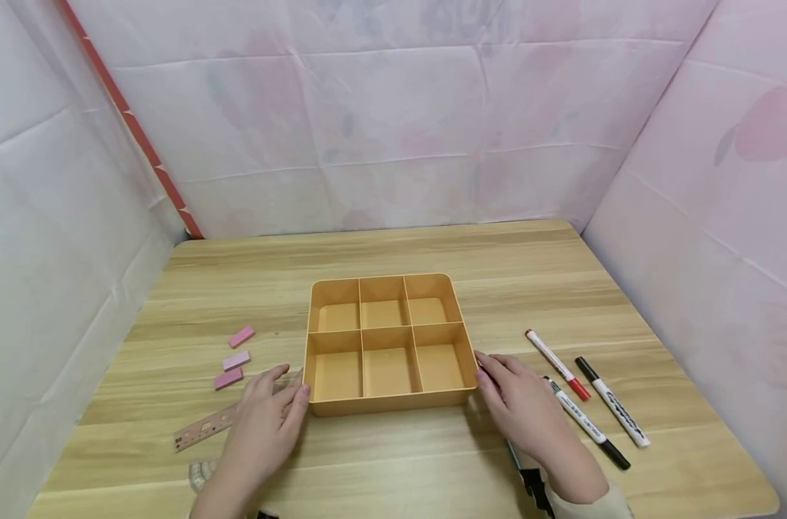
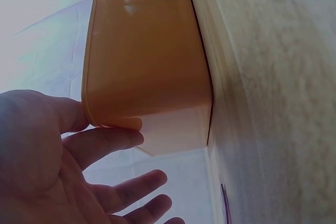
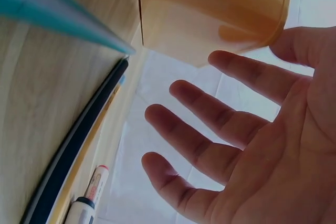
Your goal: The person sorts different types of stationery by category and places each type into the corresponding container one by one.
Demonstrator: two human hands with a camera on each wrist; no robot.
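Note:
An orange organizer box with several compartments, none holding anything, stands on the wooden table in front of me. My left hand is at its near left corner. In the left wrist view the thumb lies at the rim and the index finger against the outer wall, pinching the corner; the other fingers are off it. At the near right corner is my right hand. Its thumb touches the rim, while the other fingers are spread and fairly straight, the index tip seemingly just off the wall.
Three pink erasers lie left of the box, with a ruler and a clear protractor partly under my left arm. To the right are a red marker and two black markers. A teal-edged item lies by my right hand.

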